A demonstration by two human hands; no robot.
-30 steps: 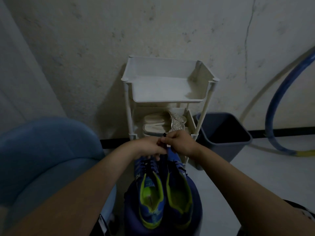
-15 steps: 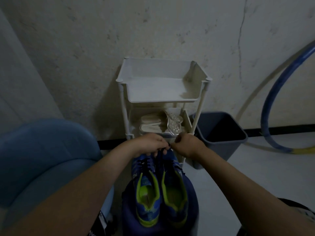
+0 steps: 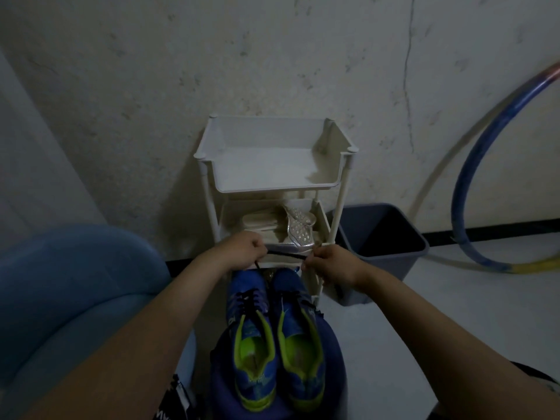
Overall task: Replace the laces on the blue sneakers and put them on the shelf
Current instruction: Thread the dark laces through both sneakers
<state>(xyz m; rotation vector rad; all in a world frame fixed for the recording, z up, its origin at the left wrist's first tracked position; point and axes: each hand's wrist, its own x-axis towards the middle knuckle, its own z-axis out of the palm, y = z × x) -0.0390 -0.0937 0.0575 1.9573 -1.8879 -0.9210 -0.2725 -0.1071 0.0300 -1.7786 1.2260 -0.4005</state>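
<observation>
Black lace point(image 3: 285, 255) stretches between left hand point(image 3: 242, 253) and right hand point(image 3: 331, 265) fingers point(image 3: 309, 262).

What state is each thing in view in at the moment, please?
Lace: stretched taut between both hands.
Left hand: grips the lace.
Right hand: pinches the lace.
Sneakers: side by side, heels toward the camera.
Shelf: upright, pale shoes on its lower tier.
Bin: upright, open.

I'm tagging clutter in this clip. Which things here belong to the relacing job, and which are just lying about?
Job in hand:
pair of blue sneakers with lime lining; black lace pulled taut between left hand and right hand; white plastic shelf rack.

Lying about:
grey plastic bin; blue hoop; blue armchair; pale sandals.
</observation>
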